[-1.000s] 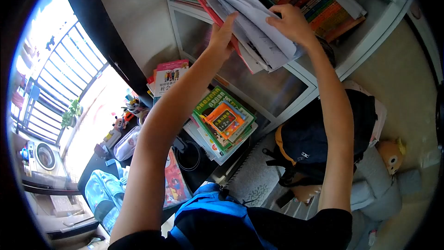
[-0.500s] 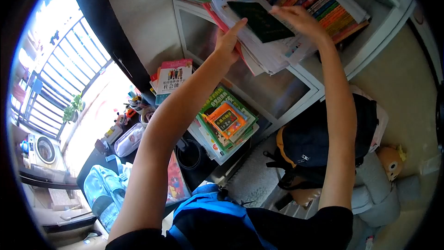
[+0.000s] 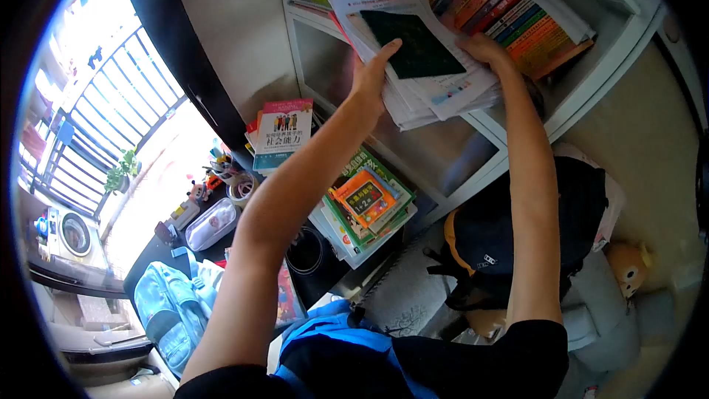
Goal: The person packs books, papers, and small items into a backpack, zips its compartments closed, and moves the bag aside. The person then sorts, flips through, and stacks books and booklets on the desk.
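Observation:
A thick stack of loose papers (image 3: 450, 96) is held up in front of the white bookshelf, with a dark green booklet (image 3: 417, 48) lying on top. My left hand (image 3: 374, 77) grips the stack's left side, its thumb over the booklet's edge and its fingers hidden underneath. At the right side, my right hand (image 3: 484, 50) is closed around the edge of the papers; some of its fingers are out of sight. Behind the stack, a row of colourful books (image 3: 517, 18) stands on the shelf.
Below the white bookshelf (image 3: 491, 122) sit a pile of books (image 3: 373, 210) with an orange pack on top and a pink-and-white book (image 3: 284, 133). A black backpack (image 3: 550, 229) is at right, a light blue backpack (image 3: 166, 310) at lower left. A pencil case (image 3: 213, 224) lies on the dark desk.
My right hand has come down from above the booklet onto the papers' right edge. The stack has shifted slightly, and its pink-red edge shows less.

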The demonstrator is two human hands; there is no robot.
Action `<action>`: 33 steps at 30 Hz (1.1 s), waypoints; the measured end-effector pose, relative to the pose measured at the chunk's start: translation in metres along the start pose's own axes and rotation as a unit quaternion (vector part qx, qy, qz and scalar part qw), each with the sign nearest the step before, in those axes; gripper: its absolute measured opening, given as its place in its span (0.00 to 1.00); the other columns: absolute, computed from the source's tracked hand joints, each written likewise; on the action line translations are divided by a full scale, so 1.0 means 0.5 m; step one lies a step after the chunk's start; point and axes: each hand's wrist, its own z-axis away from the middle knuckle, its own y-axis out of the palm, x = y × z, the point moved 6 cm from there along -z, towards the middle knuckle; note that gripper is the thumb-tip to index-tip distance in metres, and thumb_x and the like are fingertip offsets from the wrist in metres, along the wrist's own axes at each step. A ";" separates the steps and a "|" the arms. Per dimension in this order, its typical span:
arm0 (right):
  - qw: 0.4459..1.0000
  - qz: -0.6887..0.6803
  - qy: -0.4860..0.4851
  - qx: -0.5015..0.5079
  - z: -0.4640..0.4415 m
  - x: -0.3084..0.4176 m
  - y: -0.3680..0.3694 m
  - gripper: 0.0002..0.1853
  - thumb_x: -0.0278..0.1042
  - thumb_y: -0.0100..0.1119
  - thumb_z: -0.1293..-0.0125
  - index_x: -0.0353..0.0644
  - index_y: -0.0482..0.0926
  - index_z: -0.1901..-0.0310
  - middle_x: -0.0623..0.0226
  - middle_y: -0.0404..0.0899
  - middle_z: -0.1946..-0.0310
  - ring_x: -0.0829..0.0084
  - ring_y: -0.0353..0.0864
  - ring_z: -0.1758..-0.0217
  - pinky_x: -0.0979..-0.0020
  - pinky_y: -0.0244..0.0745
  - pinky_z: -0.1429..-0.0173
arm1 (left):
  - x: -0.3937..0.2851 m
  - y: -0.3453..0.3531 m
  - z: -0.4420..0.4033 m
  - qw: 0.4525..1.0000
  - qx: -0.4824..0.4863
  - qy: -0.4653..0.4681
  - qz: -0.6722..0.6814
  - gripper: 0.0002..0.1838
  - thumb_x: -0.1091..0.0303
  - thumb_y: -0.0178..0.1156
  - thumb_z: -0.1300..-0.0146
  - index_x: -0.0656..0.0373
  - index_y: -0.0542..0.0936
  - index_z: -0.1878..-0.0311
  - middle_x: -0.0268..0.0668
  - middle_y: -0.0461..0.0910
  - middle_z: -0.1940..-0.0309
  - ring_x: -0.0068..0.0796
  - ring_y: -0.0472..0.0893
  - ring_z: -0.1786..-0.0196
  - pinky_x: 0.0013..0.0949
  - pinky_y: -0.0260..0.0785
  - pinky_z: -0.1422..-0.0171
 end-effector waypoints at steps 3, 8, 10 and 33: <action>1.000 -0.010 -0.021 -0.003 0.029 0.017 -0.001 0.31 0.55 0.52 0.37 0.29 0.77 0.50 0.49 0.79 0.56 0.61 0.80 0.58 0.68 0.71 0.51 | -0.014 -0.024 0.015 0.996 -0.058 -0.002 -0.071 0.38 0.66 0.69 0.52 0.49 0.61 0.37 0.49 0.70 0.47 0.48 0.74 0.48 0.50 0.73 0.46; 0.989 -0.134 -0.045 0.038 0.138 0.063 -0.030 0.33 0.59 0.54 0.38 0.33 0.75 0.46 0.54 0.78 0.52 0.64 0.80 0.55 0.67 0.72 0.48 | -0.063 -0.071 0.099 0.999 0.001 -0.032 -0.038 0.32 0.64 0.66 0.50 0.57 0.67 0.41 0.47 0.75 0.50 0.46 0.78 0.55 0.44 0.74 0.49; 0.939 -0.315 -0.053 0.131 0.181 0.088 -0.004 0.37 0.64 0.54 0.39 0.37 0.72 0.41 0.56 0.75 0.46 0.65 0.77 0.48 0.65 0.70 0.43 | -0.089 -0.093 0.175 0.996 0.023 -0.082 0.004 0.30 0.62 0.64 0.48 0.63 0.69 0.43 0.48 0.77 0.53 0.45 0.80 0.57 0.41 0.74 0.48; 0.634 -0.614 0.067 0.465 0.934 0.365 0.747 0.30 0.51 0.57 0.37 0.35 0.68 0.43 0.57 0.79 0.57 0.71 0.82 0.63 0.74 0.80 0.65 | -0.244 -0.621 1.029 0.920 -0.292 0.135 -0.224 0.54 0.21 0.43 0.48 0.58 0.55 0.31 0.51 0.63 0.37 0.43 0.63 0.34 0.45 0.59 0.35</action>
